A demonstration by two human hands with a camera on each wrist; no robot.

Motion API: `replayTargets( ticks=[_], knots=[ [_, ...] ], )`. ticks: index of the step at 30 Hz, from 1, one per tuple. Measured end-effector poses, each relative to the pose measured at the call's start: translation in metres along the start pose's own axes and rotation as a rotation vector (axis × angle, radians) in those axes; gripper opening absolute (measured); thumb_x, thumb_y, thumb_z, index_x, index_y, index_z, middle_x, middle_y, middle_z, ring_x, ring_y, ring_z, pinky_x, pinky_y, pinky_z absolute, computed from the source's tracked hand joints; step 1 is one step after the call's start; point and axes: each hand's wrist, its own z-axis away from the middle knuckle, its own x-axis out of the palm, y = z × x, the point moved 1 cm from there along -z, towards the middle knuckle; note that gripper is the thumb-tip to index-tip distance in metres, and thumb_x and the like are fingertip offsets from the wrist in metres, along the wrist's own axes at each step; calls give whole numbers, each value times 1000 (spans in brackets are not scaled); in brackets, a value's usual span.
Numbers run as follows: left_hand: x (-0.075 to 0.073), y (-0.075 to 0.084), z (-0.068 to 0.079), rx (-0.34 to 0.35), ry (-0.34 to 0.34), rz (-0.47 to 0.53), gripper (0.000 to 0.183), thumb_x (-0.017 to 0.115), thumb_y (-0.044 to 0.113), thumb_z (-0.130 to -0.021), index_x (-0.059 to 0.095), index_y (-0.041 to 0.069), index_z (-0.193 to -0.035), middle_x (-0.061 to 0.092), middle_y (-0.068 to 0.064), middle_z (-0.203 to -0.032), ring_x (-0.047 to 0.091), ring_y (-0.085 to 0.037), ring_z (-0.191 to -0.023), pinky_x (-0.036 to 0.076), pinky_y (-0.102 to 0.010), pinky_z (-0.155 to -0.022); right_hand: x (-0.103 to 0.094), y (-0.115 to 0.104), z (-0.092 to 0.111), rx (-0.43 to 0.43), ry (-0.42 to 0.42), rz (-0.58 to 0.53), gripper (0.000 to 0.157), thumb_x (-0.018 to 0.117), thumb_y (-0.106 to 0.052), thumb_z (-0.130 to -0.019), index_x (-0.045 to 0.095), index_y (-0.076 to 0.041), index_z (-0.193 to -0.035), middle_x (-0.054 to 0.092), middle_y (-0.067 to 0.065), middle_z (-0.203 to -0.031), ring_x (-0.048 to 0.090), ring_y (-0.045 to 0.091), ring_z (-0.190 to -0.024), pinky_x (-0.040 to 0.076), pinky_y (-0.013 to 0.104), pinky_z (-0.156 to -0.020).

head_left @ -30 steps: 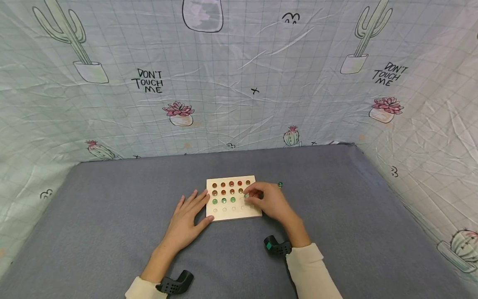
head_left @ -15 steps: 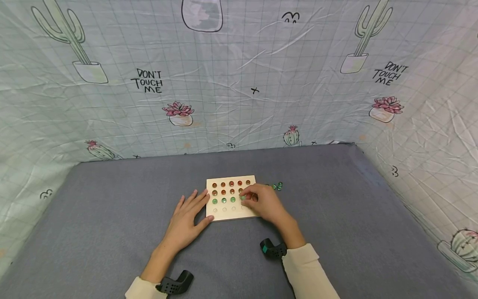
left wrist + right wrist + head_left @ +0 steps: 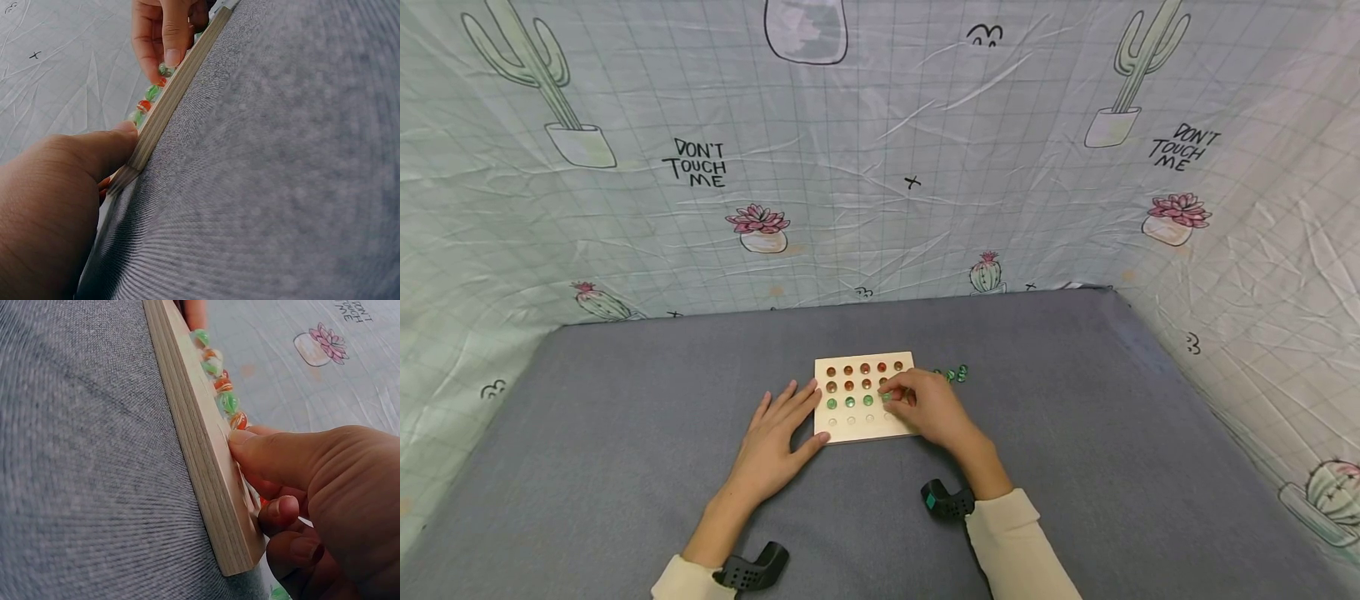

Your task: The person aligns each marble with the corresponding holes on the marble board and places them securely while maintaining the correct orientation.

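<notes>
The right hand (image 3: pixel 931 410) pinches a green marble (image 3: pixel 887 397) on the board (image 3: pixel 880 431), second-nearest row, apparently seating it, gentle release wanted next, the left hand (image 3: pixel 775 450) spread at the board's left edge.

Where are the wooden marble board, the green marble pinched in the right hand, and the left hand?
Wooden marble board (image 3: pixel 860 411): head view, bare wood between the nearest two rows.
Pinched green marble (image 3: pixel 886 397): head view, its exposed part.
Left hand (image 3: pixel 769 452): head view, back of the hand.

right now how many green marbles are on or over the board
4: three green marbles leftmost in the third row down, another marble pinched by the right hand; more may be hidden beneath.
</notes>
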Motion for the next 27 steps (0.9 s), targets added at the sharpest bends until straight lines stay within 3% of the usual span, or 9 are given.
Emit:
replayTargets(
  ticks=[27],
  knots=[
    [0, 0, 0, 0, 1, 6, 65, 68, 39, -88, 49, 9, -142, 41, -4, -148, 29, -31, -139, 10, -52, -115, -1, -3, 0, 13, 13, 8, 13, 74, -3, -82, 74, -12, -92, 57, -9, -75, 47, 7, -60, 43, 24, -54]
  ],
)
